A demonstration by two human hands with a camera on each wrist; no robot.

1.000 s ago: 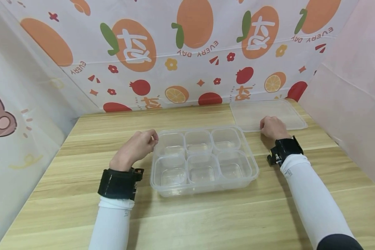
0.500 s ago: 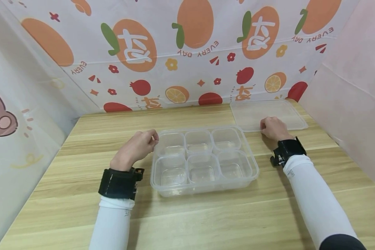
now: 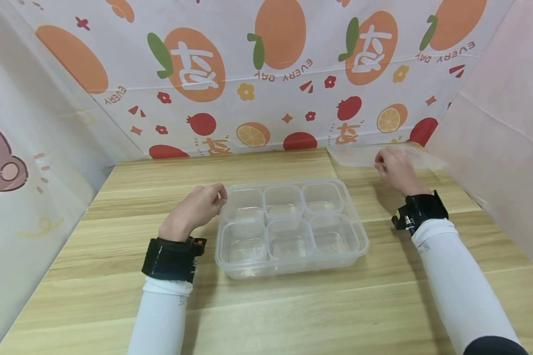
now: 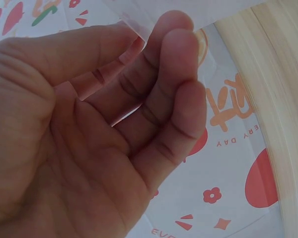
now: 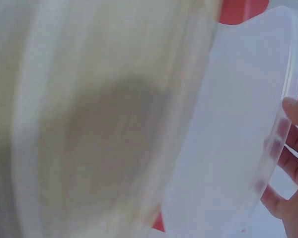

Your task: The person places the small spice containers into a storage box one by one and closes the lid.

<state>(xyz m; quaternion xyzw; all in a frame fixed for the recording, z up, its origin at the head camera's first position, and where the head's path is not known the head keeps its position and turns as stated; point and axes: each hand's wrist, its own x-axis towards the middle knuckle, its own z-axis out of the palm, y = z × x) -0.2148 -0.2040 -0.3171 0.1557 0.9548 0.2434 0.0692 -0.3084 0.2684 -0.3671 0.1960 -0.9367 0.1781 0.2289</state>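
A clear plastic box [image 3: 288,269] with several square compartments, which look empty, sits mid-table in the head view. My left hand [image 3: 194,210] is at its far left corner. In the left wrist view the thumb and index finger pinch a translucent plastic edge [image 4: 139,17], while the other fingers curl loosely. To the box's right and behind it, my right hand [image 3: 399,171] holds the near edge of a translucent flat lid [image 3: 354,157]. The lid is tilted, its near edge raised off the table. In the right wrist view the thumb lies on the lid's rim [image 5: 287,74], with fingertips showing through behind it.
Both things are on a light wood-grain table [image 3: 266,315]. A white fruit-printed cloth [image 3: 266,108] hangs along the back edge, close behind the lid. Pale cloths stand at the left [image 3: 62,162] and right [image 3: 506,123] sides.
My right hand has raised the lid's near edge, tilting it up from lying flat, and moved slightly back and right. The left hand and the box have stayed put.
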